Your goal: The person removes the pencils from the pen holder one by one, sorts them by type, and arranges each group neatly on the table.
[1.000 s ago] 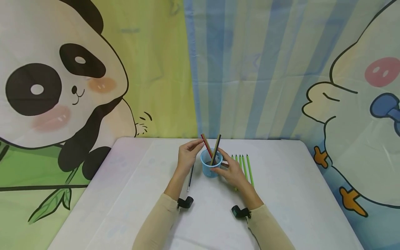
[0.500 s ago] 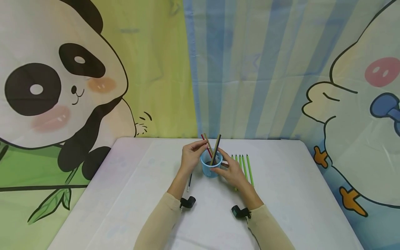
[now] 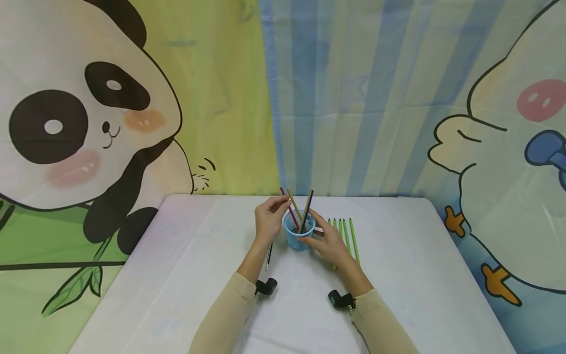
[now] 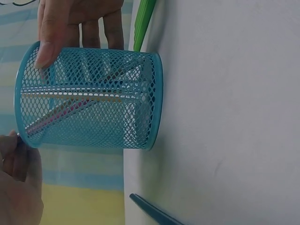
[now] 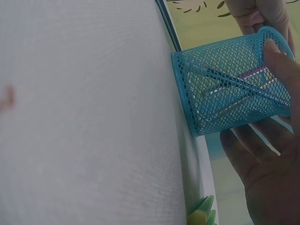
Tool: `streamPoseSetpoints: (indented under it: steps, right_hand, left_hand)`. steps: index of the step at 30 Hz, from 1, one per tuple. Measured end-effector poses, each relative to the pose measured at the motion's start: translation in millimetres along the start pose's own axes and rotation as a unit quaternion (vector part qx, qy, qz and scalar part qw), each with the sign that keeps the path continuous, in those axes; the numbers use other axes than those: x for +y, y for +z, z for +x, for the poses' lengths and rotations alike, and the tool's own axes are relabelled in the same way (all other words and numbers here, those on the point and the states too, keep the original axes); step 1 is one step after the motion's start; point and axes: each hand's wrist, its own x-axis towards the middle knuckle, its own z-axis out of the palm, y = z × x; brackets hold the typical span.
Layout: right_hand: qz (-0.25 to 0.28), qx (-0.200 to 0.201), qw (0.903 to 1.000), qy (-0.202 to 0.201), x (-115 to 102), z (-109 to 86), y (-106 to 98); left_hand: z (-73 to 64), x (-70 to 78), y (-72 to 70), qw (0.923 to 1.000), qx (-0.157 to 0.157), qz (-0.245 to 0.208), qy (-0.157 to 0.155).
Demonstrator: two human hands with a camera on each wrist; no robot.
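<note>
Plainly light-blue mesh cup [image 4: 93,115], round-rimmed, pencils [image 3: 307,211] leaning inside.

Beige sleeves [image 3: 224,314], black wrist cameras [image 3: 267,286]

Left wrist view: left hand [image 4: 21,190], dark pencil [image 4: 155,212] cut off.

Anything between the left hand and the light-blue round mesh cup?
Nothing visible: the left hand is at the left side of the light-blue round mesh cup, pinching the slim red pencil that leans inside it. A slim golden-yellow pencil leans just right of that; the right hand grips the cup's right side.
</note>
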Motion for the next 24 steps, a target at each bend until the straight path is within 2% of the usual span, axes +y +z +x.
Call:
streamPoseSetpoints:
  steps: [7,13,19,24]
  right_hand:
    - [0.003,-0.003,1.0000,0.001,-2.7,0.4,-1.0]
    - [-0.012,-0.002,0.9999,0.009,17.7,4.7,1.2]
    - [-0.016,0.008,0.9998,0.007,29.1,5.7,2.1]
    - [-0.013,0.007,0.9999,0.005,31.3,6.0,0.6]
  left_hand:
    - [1.0,7.8,1.2,0.9993,0.014,-0.024,0.023]
    - [3.4,19.1,-0.2,0.9963,0.026,-0.035,0.074]
    - [10.1,35.2,-8.8,0.9901,0.039,-0.066,0.118]
    - [16.3,51.1,-20.7,0.9868,0.055,-0.076,0.132]
